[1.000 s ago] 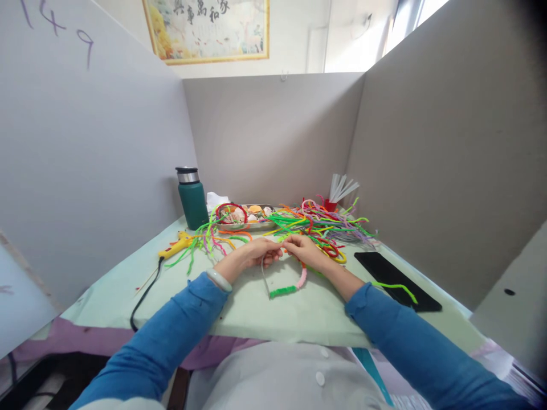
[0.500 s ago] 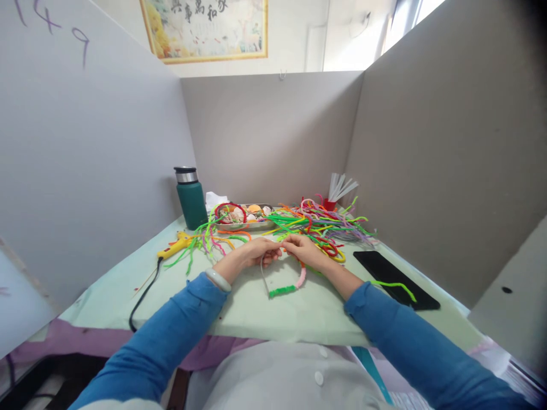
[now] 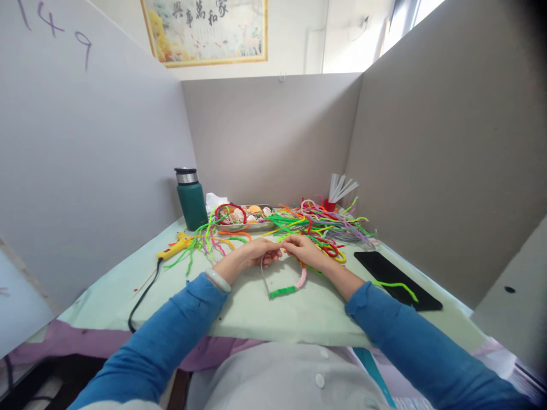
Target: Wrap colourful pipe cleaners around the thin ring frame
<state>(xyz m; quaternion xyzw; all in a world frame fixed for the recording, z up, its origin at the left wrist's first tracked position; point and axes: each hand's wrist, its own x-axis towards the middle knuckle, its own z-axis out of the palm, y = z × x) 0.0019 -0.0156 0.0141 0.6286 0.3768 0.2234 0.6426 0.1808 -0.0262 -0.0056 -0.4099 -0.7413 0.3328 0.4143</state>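
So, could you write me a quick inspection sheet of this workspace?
Surface: pale green table covering, a few dark specks near the front edge.
Work in hand: bent band with green and pink fuzzy sections and a thin grey side.
Clutter: tangled fuzzy stems, metal tray of shells, green bottle, black slab at the right.
Hands: left hand and right hand closed at the band, fingertips meeting; exact contact too small to tell.
Cables: black cord from yellow glue gun.
Surroundings: grey partitions on three sides, framed picture beyond.
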